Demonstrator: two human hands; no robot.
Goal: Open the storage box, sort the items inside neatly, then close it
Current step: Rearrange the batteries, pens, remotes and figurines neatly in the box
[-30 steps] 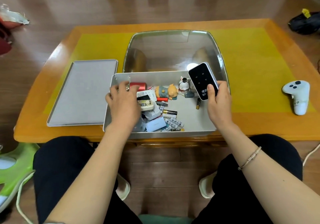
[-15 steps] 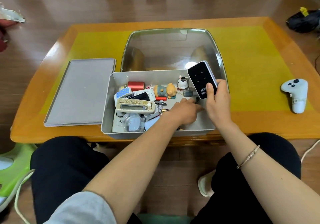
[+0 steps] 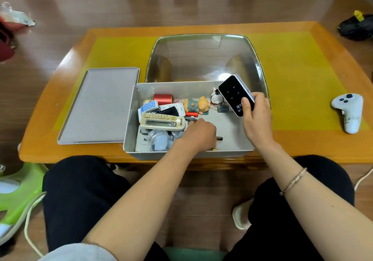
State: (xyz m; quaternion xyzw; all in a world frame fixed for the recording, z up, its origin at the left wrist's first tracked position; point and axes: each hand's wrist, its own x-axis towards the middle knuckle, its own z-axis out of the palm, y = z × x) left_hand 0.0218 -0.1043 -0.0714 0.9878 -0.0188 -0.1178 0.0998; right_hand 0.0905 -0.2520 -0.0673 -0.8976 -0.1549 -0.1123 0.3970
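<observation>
The grey storage box [image 3: 182, 156] stands open at the table's near edge, its flat lid [image 3: 101, 105] lying beside it on the left. Piled in its left half are a cream remote [image 3: 161, 122], a red spool [image 3: 162, 99], cards and a clear round case. A pig figure [image 3: 195, 105] and a small white figurine [image 3: 215, 99] lie along the back wall. My left hand [image 3: 199, 135] is down in the box's middle, fingers curled over small batteries; what it grips is hidden. My right hand [image 3: 256, 119] holds a black device [image 3: 234, 94] tilted above the box's right side.
A white game controller [image 3: 348, 111] lies on the table at the right. A glass panel [image 3: 201, 57] is set into the tabletop behind the box. My knees are under the table's near edge. A green stool [image 3: 18, 190] stands on the floor at the left.
My left hand left the pile on the box's left, crossed to the middle right, then drew back a little to the left. My right hand kept the black device almost still.
</observation>
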